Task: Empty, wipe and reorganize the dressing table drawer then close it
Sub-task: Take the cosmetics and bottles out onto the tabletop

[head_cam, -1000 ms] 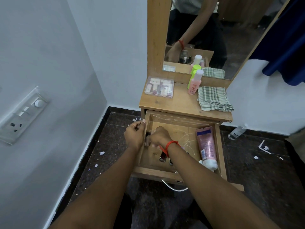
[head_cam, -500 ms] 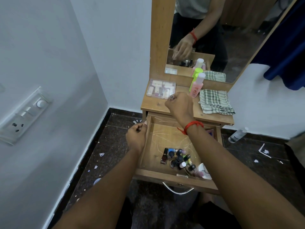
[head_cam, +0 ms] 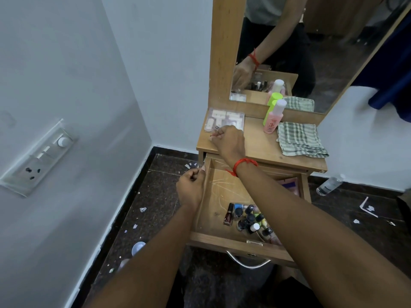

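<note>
Wooden drawer (head_cam: 206, 221) stands pulled open below the tabletop (head_cam: 262, 145). The bottles (head_cam: 249, 218) cluster at its front, lying below and behind the right hand (head_cam: 229, 142), which is stretched over the tabletop's left edge, fingers curled around something small I cannot identify. The left hand (head_cam: 192, 187), nearer the bottles, is loosely fisted against the drawer's left wall; whether it holds anything is unclear.

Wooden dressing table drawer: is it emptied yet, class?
Not empty. The pulled-out wooden drawer still holds a cluster of small nail polish bottles near its front and a pink tube at the right.
</note>
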